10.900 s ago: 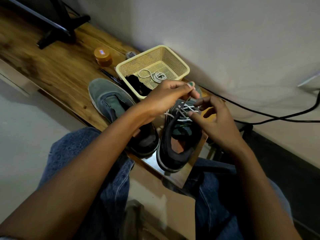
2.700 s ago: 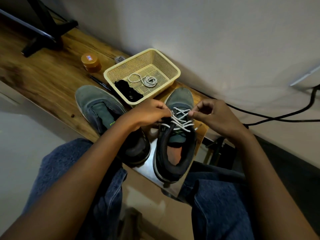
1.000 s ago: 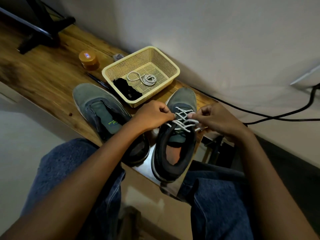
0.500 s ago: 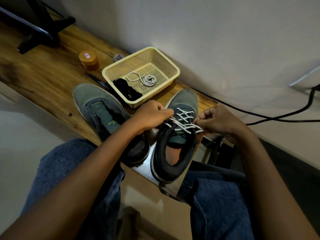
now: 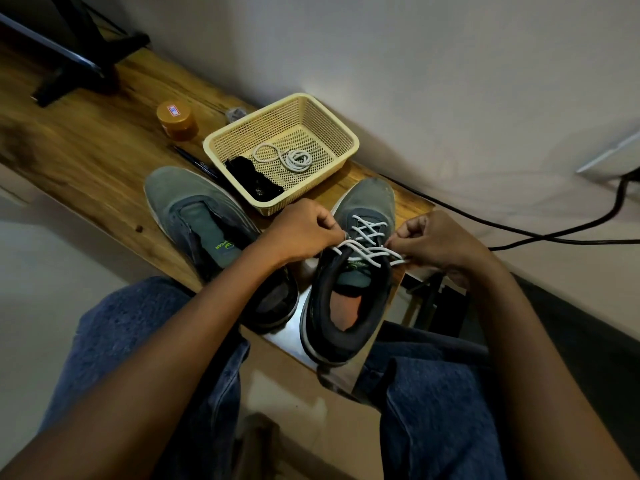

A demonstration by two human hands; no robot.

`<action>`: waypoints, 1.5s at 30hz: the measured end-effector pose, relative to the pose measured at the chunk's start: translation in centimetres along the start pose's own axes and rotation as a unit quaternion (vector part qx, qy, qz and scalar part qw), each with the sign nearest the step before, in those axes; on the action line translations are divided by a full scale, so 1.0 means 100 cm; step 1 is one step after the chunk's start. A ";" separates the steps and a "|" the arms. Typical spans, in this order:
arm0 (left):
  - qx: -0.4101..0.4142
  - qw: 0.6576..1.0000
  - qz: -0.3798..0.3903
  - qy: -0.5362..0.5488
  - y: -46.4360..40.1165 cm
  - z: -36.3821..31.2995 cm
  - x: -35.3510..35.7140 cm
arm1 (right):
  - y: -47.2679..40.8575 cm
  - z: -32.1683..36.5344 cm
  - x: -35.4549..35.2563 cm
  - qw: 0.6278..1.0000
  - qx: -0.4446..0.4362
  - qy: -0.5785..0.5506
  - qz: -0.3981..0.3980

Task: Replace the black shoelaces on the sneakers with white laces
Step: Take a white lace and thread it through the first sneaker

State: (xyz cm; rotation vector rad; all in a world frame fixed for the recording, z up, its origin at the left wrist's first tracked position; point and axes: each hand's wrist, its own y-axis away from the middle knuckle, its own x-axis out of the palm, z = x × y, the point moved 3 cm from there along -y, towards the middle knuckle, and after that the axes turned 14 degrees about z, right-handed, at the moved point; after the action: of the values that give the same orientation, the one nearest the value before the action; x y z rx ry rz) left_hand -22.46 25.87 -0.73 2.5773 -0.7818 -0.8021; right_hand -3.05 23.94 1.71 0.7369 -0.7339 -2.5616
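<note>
Two grey sneakers stand on the wooden table. The right sneaker carries a white lace crossed through its eyelets. My left hand pinches the lace's left end at the shoe's left side. My right hand pinches the other end at the right side, and both ends are drawn sideways. The left sneaker has no lace. A yellow mesh basket behind the shoes holds a coiled white lace and a bundle of black laces.
An orange-lidded jar and a dark pen lie left of the basket. A black stand's foot sits at the far left. Black cables run along the wall to the right. The table's end lies just past the right sneaker.
Over the last second my hands have drawn apart and slightly toward me, pulling the white lace tighter across the right sneaker's upper eyelets. The shoes and basket have stayed put.
</note>
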 end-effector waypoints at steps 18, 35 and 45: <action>0.024 0.995 -0.041 0.091 0.011 -0.005 -0.009 | 0.015 -0.005 -0.014 0.990 -0.035 -0.060 -0.123; 0.151 0.985 -0.018 0.079 0.044 -0.004 0.024 | 0.043 -0.004 0.029 0.976 -0.095 0.125 -0.154; 0.060 0.987 0.036 -0.143 0.039 0.001 0.034 | 0.036 -0.003 0.029 0.984 -0.101 0.081 -0.126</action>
State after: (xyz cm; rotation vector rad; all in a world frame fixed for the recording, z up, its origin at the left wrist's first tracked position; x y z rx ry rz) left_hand -21.74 20.71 -0.47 2.5524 -1.0291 -1.1506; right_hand -4.46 19.56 2.40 1.0088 -0.3416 -2.7039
